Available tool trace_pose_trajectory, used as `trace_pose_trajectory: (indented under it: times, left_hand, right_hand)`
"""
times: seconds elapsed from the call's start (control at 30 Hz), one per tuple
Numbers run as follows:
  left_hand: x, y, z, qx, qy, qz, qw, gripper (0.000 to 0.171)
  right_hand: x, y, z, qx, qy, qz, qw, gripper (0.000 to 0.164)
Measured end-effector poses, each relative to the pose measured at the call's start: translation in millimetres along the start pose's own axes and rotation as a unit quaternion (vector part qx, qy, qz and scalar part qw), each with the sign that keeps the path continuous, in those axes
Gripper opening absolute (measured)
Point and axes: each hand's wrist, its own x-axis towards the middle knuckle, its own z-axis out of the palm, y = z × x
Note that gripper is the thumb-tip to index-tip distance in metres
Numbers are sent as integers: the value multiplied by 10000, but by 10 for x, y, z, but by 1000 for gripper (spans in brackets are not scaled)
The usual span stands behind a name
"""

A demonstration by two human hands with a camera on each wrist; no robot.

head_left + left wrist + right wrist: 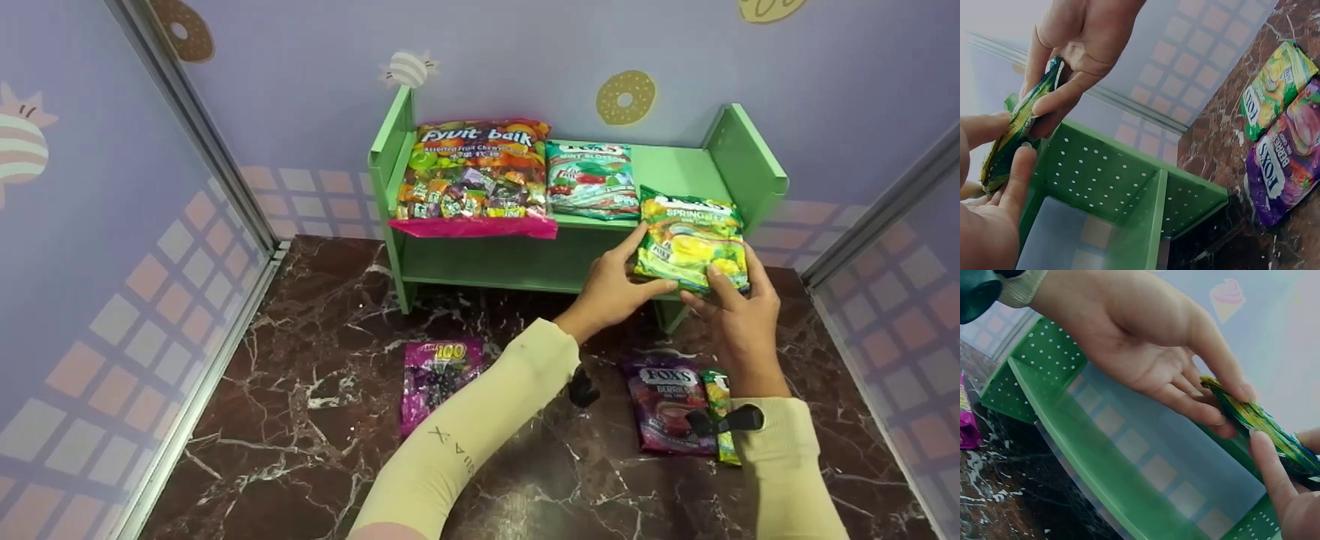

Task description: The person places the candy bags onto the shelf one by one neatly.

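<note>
Both hands hold a green and yellow Spring Tea candy bag (694, 236) in front of the right end of the green shelf (671, 161). My left hand (611, 289) pinches its left side between thumb and fingers. At the lower right, my right hand (742, 311) grips it with the thumb on the front. Edge-on, the same candy bag (1013, 132) shows between both hands in the left wrist view. On the shelf top stand a large Fruit-baik candy bag (480, 169) and, beside it, a mint-green Fox's candy bag (592, 180).
On the dark marble floor (300, 390) lie a purple Fox's Berries bag (667, 405), a green and yellow bag (720, 405) next to it, and a magenta candy bag (435, 367) partly behind the left sleeve. Patterned panels (105, 262) enclose the space.
</note>
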Motion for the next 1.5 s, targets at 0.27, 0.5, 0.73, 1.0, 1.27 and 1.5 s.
trace_pose_trajectory:
  times: [0.27, 0.5, 0.73, 1.0, 1.27, 1.5]
  left_hand:
    - [81, 42, 52, 934, 267, -27, 9953, 83]
    - [129, 72, 106, 1137, 664, 71, 9913, 78]
    - [109, 69, 138, 1055, 1167, 132, 9875, 69]
    - [34, 48, 196, 870, 1114, 256, 9896, 68]
    - [-114, -27, 176, 646, 1109, 590, 9900, 71]
    - [-319, -183, 192, 362, 993, 490, 9932, 67]
  right_hand:
    - [122, -123, -153, -159, -1045, 229, 9941, 81]
    - [201, -104, -144, -1151, -331, -55, 9928, 80]
    - [238, -25, -46, -1763, 716, -542, 9802, 72]
    - [260, -14, 68, -2733, 1381, -965, 9471, 67]
    - [395, 69, 73, -3742, 1669, -1475, 9002, 64]
    - [506, 93, 57, -4443, 1999, -1886, 8527, 50]
